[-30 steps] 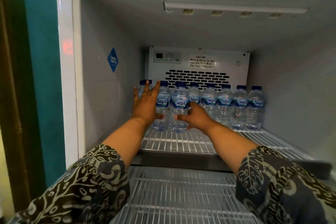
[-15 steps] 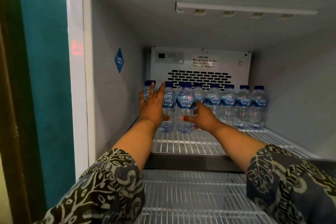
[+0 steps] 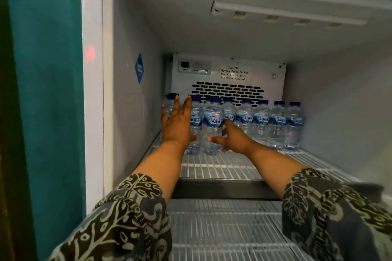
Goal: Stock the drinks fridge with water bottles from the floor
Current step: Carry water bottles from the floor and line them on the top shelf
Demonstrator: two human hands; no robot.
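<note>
Several clear water bottles (image 3: pixel 262 125) with blue caps and blue labels stand in a row at the back of the fridge's top wire shelf (image 3: pixel 222 167). Two more bottles (image 3: pixel 212 127) stand just in front of the row's left end. My left hand (image 3: pixel 177 127) is flat with spread, straight fingers against the leftmost bottles, partly hiding them. My right hand (image 3: pixel 235 139) is beside the front bottle, fingers loosely spread and thumb reaching across its lower part; it does not grip it.
The fridge's left wall (image 3: pixel 131 112) lies close to my left hand. A vented fan cover (image 3: pixel 229 91) stands behind the bottles. A bare lower wire shelf (image 3: pixel 222 229) runs under my forearms. A teal wall (image 3: pixel 46 91) flanks the fridge on the left.
The view has shifted a little to the left and nearer. My right hand's fingers have loosened around the front bottle. My left hand stays flat against the left bottles.
</note>
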